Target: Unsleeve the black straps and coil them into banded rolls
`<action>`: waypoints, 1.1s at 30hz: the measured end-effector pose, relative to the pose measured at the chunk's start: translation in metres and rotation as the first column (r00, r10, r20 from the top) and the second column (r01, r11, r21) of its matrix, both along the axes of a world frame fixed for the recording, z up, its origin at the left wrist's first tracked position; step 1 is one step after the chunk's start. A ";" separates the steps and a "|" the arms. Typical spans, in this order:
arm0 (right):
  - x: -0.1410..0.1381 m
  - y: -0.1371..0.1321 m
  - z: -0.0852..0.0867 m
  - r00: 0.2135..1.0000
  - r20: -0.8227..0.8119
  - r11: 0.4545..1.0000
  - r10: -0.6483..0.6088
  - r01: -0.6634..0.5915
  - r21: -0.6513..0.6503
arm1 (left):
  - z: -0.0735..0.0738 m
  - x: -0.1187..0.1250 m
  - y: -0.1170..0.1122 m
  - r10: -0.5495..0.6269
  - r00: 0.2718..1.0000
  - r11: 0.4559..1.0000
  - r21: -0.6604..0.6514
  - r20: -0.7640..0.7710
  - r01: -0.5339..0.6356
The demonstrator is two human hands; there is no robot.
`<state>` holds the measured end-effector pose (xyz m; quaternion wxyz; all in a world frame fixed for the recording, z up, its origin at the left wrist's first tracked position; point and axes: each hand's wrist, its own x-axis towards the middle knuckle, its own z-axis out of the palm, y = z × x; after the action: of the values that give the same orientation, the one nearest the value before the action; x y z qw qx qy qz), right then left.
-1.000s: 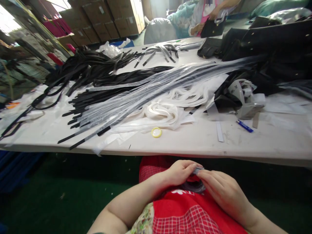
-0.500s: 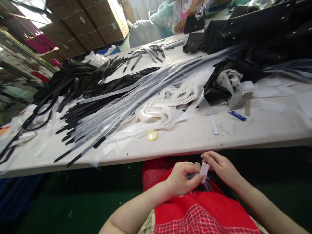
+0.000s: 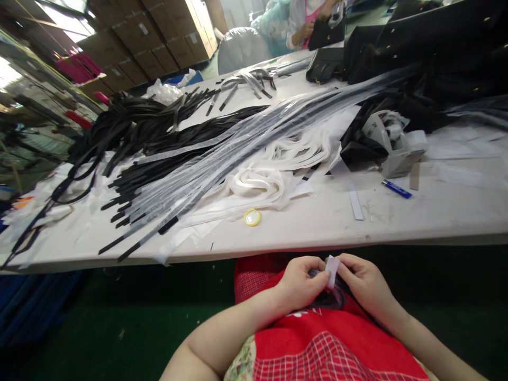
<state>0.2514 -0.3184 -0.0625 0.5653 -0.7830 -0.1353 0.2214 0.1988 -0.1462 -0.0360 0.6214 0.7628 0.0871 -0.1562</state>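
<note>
Above my lap, just off the table's front edge, my left hand [image 3: 304,281] is closed, its thumb and fingers pinching a small white strip [image 3: 332,270]. My right hand [image 3: 364,278] is closed too, thumb and index finger pressed together at the strip's upper right edge. Below the strip hangs a dark, film-covered strap [image 3: 335,297], looped between my hands and partly hidden by my left hand. The red apron [image 3: 337,330] lies under both hands.
On the white table [image 3: 301,233] lie black straps [image 3: 130,182], film-wrapped straps [image 3: 238,148], a white strip coil [image 3: 260,182], a yellow-rimmed disc [image 3: 252,217], a blue pen-like object [image 3: 397,189] and a tape dispenser [image 3: 397,148]. Black bags [image 3: 428,47] are piled right; a co-worker [image 3: 307,24] is behind.
My right hand has come in to the white strip, its fingers now pinched at the strip's upper edge. My view has shifted slightly, moving the table things right and up.
</note>
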 end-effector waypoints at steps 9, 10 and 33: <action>0.018 -0.007 0.015 0.943 -0.235 0.970 0.235 -0.213 0.112 | -0.005 -0.004 -0.005 0.101 0.985 0.981 0.151 0.137 -0.121; 0.019 -0.007 0.016 0.936 -0.254 0.970 0.243 -0.225 0.096 | -0.003 -0.005 -0.005 0.093 0.987 0.980 0.161 0.132 -0.114; 0.104 -0.063 0.043 0.549 0.835 0.970 0.036 0.182 -0.162 | -0.031 0.048 0.003 0.001 0.995 0.839 -0.541 -0.096 -0.053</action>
<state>0.3558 -0.3816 -0.0191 0.3480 -0.8588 -0.3272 -0.1853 0.2468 -0.1428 -0.0674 0.8093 0.5464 0.0786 -0.2006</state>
